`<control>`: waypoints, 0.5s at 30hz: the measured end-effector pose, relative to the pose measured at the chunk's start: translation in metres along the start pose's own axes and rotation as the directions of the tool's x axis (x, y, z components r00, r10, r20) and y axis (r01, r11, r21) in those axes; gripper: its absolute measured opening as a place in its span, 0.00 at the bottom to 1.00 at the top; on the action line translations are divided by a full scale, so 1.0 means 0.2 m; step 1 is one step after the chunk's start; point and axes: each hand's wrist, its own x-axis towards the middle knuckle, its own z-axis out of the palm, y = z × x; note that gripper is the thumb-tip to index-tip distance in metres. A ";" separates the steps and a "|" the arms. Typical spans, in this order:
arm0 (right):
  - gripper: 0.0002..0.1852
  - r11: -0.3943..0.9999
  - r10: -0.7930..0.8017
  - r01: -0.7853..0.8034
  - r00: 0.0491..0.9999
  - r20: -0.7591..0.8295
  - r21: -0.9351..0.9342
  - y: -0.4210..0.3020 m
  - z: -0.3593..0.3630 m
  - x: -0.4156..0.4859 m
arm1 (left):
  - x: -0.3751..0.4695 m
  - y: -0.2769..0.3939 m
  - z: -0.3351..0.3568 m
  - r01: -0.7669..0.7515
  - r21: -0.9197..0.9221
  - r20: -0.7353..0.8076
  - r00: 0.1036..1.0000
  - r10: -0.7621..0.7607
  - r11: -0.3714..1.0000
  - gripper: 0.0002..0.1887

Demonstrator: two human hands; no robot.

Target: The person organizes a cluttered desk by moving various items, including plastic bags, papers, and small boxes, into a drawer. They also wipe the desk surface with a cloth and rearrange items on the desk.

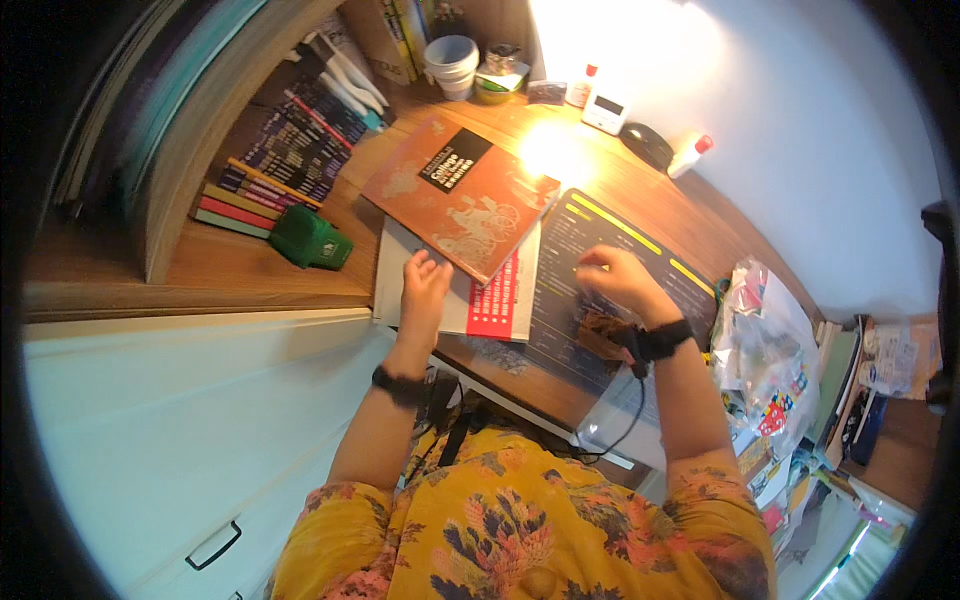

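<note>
My left hand [424, 291] is raised by the lower edge of an orange-brown book [480, 217], fingers loosely spread and holding nothing. Whether its fingertips touch the cover is hard to tell. That book bears a black title block and a pale horse-and-carriage print. It lies askew on a white and red book [459, 315], whose lower part sticks out. To the right, my right hand [621, 279] hovers over a dark printed desk mat [559, 300]. Its fingers are bent and slightly blurred, with nothing seen between them. A brown object [602, 336] lies below that wrist.
At left, stacked books [292, 150] and a green case [311, 238] stand near a shelf panel. A white cup [452, 64], a small digital display [604, 112] and a black mouse [646, 144] line the back. A clear plastic bag [772, 352] sits at right.
</note>
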 end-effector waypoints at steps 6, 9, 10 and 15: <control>0.30 0.765 0.404 -0.311 0.914 -0.045 0.564 -0.10 0.26 0.41 | 0.44 -0.04 0.10 0.262 -0.308 -0.111 0.945 -0.308 0.915 0.39; 0.29 0.747 0.482 -0.332 0.867 -0.126 0.576 -0.12 0.32 0.46 | 0.28 -0.06 0.10 0.267 -0.427 0.174 0.962 -0.211 0.864 0.22; 0.27 0.725 0.372 -0.180 0.915 -0.158 0.665 -0.12 0.33 0.45 | 0.15 -0.09 0.09 0.294 -0.404 0.210 0.952 -0.225 0.866 0.21; 0.31 0.783 0.516 -0.302 0.804 -0.297 0.543 -0.15 0.40 0.43 | -0.34 -0.22 -0.10 0.481 -0.239 0.084 0.876 -0.476 0.843 0.19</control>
